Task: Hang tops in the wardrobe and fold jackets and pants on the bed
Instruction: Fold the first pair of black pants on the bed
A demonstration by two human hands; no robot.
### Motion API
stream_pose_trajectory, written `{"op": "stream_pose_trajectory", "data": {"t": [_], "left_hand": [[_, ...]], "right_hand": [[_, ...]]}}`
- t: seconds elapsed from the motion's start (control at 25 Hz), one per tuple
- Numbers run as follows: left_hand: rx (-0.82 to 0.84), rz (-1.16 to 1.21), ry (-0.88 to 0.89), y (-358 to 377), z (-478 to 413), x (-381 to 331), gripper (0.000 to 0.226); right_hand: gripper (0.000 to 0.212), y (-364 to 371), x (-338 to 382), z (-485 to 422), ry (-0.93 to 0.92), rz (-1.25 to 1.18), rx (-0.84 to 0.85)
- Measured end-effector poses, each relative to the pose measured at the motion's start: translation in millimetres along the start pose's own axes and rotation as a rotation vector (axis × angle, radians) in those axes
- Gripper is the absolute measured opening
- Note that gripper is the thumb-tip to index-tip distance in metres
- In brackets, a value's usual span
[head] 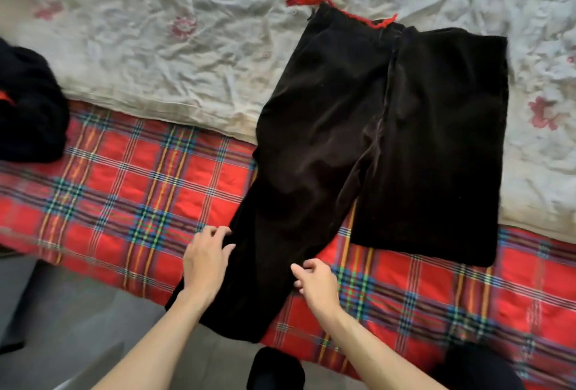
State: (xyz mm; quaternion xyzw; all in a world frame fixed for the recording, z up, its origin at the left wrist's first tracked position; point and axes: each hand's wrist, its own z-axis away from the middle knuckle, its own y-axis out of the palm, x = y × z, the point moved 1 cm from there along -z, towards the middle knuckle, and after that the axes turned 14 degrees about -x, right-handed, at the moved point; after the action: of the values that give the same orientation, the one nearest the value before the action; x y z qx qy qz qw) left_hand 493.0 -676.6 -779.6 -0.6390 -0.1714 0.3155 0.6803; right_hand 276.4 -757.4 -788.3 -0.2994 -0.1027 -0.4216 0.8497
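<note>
Dark brown velvety pants [367, 127] lie spread on the bed [131, 193], waist away from me, with a red drawstring [367, 20] at the waistband. The right leg is folded up short; the left leg hangs over the bed's front edge. My left hand [205, 260] grips the outer edge of that hanging leg, fingers curled onto the fabric. My right hand [316, 280] pinches the leg's inner edge.
A red plaid blanket covers the bed's front, and a wrinkled white floral sheet [162, 55] lies behind it. A heap of black clothing with a red patch [28, 109] sits at the left. Grey floor [74, 321] lies below, with dark shoes [274, 369] near the bottom edge.
</note>
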Motion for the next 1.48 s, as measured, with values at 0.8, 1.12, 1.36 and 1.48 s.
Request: {"op": "stream_pose_trajectory", "data": {"t": [0.8,1.12,1.36,1.48], "left_hand": [[0.036,-0.27,0.032,22,12,13,0.018],[0.072,0.302,-0.195,-21,22,36,0.013],[0.216,0.619,-0.258,-45,49,76,0.032],[0.203,0.45,-0.183,-40,59,108,0.03]], "right_hand": [[0.015,60,-28,27,-0.085,-0.423,-0.147],[0.028,71,-76,22,-0.013,-0.65,-0.074],[0.02,87,-78,60,-0.164,-0.586,0.053],[0.03,88,-87,80,-0.16,-0.68,-0.076]]}}
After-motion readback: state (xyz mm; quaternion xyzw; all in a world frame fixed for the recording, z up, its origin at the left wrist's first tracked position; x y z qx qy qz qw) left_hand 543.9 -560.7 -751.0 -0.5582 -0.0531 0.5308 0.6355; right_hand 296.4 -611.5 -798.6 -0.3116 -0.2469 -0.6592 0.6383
